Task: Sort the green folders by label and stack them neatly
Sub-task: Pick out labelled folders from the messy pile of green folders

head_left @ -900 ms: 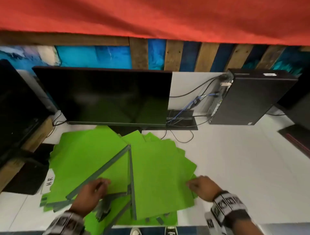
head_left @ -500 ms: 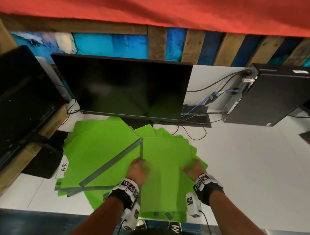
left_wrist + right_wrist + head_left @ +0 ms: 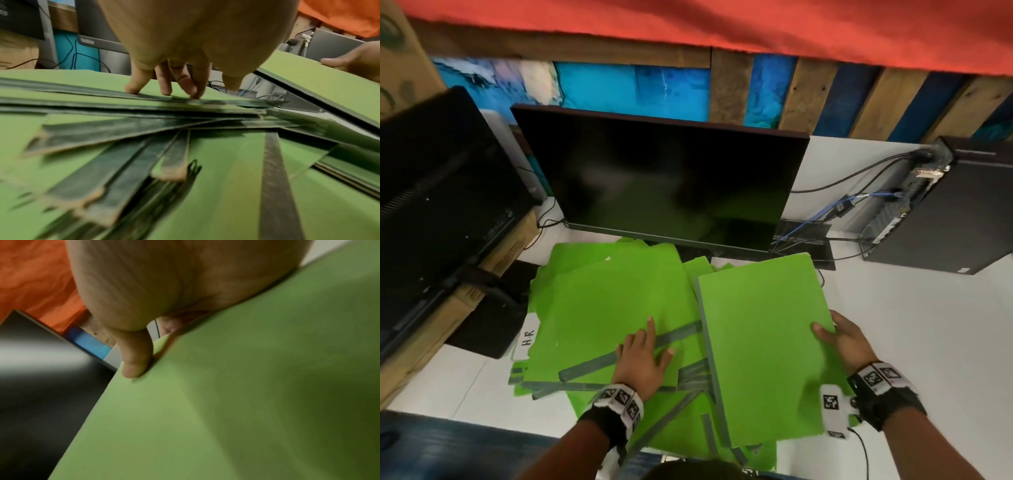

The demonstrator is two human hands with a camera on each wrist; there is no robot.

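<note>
A messy pile of green folders (image 3: 606,308) with grey spines is fanned out on the white desk in front of the monitor. My left hand (image 3: 643,356) lies flat with straight fingers on the pile; its fingertips (image 3: 131,90) press a folder near a grey spine. My right hand (image 3: 842,339) grips the right edge of one green folder (image 3: 760,342), raised and tilted above the pile, thumb (image 3: 135,363) on top and the other fingers hidden beneath. A white label tab reading "HR" (image 3: 528,337) sticks out at the pile's left edge.
A black monitor (image 3: 664,178) stands right behind the pile. A second dark screen (image 3: 438,205) sits on the left on a cardboard box. A black computer case (image 3: 945,212) with cables stands at the back right. White desk (image 3: 928,342) shows to the right.
My right hand has lifted one folder off the pile and carried it to the right. The left hand has let go of that folder and moved left onto the pile.
</note>
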